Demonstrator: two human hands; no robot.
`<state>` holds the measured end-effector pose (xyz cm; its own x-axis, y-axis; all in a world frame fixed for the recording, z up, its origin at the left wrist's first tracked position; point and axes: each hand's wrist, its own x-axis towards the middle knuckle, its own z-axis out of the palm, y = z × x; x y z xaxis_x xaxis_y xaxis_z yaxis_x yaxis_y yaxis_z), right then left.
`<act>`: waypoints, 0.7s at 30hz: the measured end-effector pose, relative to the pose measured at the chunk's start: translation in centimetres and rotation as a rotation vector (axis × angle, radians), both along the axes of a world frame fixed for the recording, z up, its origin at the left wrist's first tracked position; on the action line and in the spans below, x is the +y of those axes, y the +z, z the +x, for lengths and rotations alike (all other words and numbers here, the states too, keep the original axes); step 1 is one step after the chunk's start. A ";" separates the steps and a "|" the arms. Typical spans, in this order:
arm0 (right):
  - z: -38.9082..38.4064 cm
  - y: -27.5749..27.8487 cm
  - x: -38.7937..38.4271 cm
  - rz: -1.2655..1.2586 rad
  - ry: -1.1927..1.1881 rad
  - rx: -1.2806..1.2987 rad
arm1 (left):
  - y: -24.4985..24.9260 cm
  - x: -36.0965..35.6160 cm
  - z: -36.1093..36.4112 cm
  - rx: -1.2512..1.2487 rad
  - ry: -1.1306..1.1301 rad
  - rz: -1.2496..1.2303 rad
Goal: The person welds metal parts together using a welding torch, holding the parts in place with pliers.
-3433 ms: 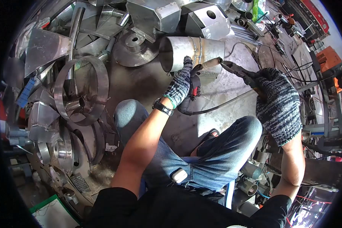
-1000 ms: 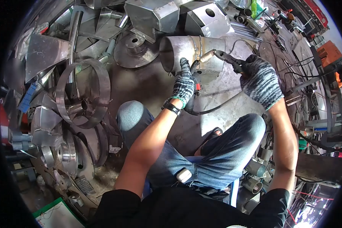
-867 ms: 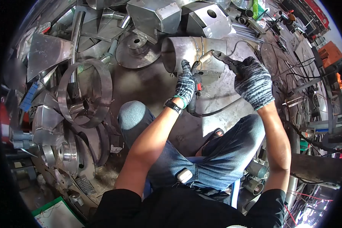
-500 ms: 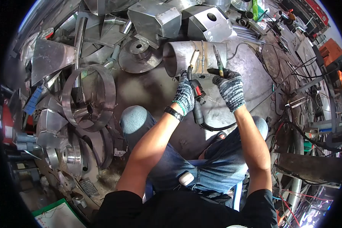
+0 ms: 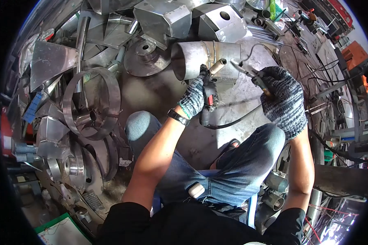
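Observation:
My left hand (image 5: 193,96), in a striped knitted glove, is closed around a black welding torch (image 5: 209,92) with a red trigger. The torch's pale nozzle (image 5: 218,66) points up and right over a metal cylinder (image 5: 196,59), which lies on its side with a weld seam round it. To the right, my right hand (image 5: 284,100), gloved alike, holds pliers (image 5: 255,78) whose jaws point up and left toward the cylinder's right end. A black cable runs from the torch handle toward the right, passing behind my right hand.
Bent metal boxes (image 5: 162,20) and a flanged disc (image 5: 147,61) lie beyond and left of the cylinder. A large metal ring (image 5: 68,102) stands at the left among scrap pieces. Cables and an orange box (image 5: 357,57) are at the right. My knees flank the metal plate (image 5: 151,92).
My right hand has moved right and nearer, drawing the pliers away from the cylinder's top. The torch nozzle has swung from upright to tilt rightward.

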<state>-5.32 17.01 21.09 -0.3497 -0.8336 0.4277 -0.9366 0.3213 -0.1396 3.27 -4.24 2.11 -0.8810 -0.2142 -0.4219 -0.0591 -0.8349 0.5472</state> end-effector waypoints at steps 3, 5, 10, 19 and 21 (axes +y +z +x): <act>0.8 1.4 -0.1 0.076 0.011 0.050 | 0.9 0.0 0.0 0.018 -0.009 0.029; 0.8 1.5 -0.3 0.082 0.017 0.094 | -0.3 -0.5 -0.3 0.019 -0.038 0.009; 0.4 2.8 -0.8 0.232 0.025 0.194 | -3.0 -1.1 -1.2 -0.029 0.095 -0.155; -1.4 3.2 -1.6 0.242 0.023 0.274 | -3.5 -1.3 -1.1 -0.090 0.143 -0.821; -1.8 2.0 -2.2 0.238 -0.003 0.374 | -2.7 -1.1 -1.0 -0.166 0.123 -0.627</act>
<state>-7.10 14.77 23.14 -0.2106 -0.9232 0.3214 -0.9076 0.3067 0.2866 2.28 -5.33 -0.63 -0.7683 -0.5588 -0.3122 -0.1089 -0.3665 0.9240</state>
